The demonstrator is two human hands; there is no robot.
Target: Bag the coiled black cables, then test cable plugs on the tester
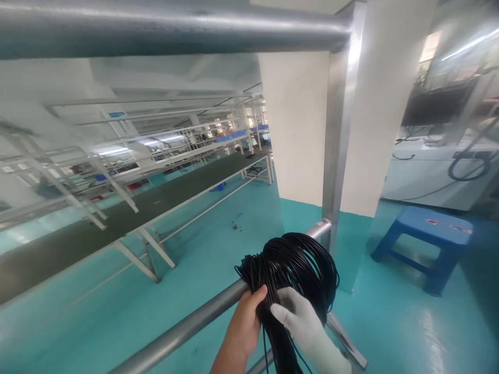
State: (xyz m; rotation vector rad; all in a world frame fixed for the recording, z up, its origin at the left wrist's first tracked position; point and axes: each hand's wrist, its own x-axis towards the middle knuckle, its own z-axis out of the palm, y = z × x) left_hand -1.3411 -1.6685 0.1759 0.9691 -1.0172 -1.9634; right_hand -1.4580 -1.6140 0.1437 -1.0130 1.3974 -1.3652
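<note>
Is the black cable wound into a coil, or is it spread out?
Coiled: the black cable makes many round loops in one bundle, held by the left hand and the gloved right hand.

One head-worn camera looks forward and slightly down, close over the left hand (pixel 244 324) and gloved right hand (pixel 304 324) on a coil of black cable (pixel 296 259) at the frame's lower edge. Beyond the hands it faces a long conveyor bench (pixel 117 218); right of them, a blue stool (pixel 429 234).
</note>
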